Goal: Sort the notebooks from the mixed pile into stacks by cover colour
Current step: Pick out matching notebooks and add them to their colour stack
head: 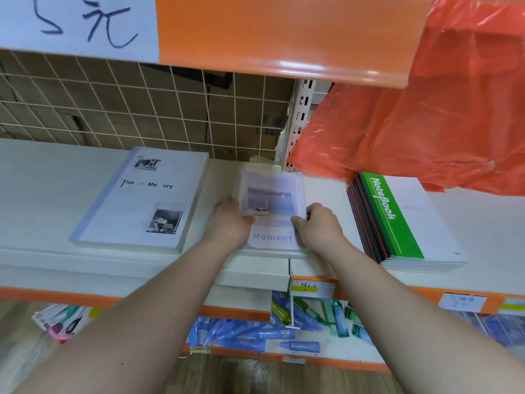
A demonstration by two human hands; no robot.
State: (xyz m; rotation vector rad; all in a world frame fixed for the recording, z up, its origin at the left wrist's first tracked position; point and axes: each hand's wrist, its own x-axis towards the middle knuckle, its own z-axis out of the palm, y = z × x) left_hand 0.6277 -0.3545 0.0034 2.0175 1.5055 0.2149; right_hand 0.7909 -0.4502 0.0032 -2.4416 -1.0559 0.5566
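Lilac notebook, mid-frame: left hand, right hand grip side edges; pale stack, green stack flank it, apart.

Three groups on the white shelf. Left: a thick, pale Time Memory stack, flat and angled. Centre: the lilac Moment notebook, flat at the front edge. Right: the green-banded NoteBook stack, with dark spines fanned out leftward.
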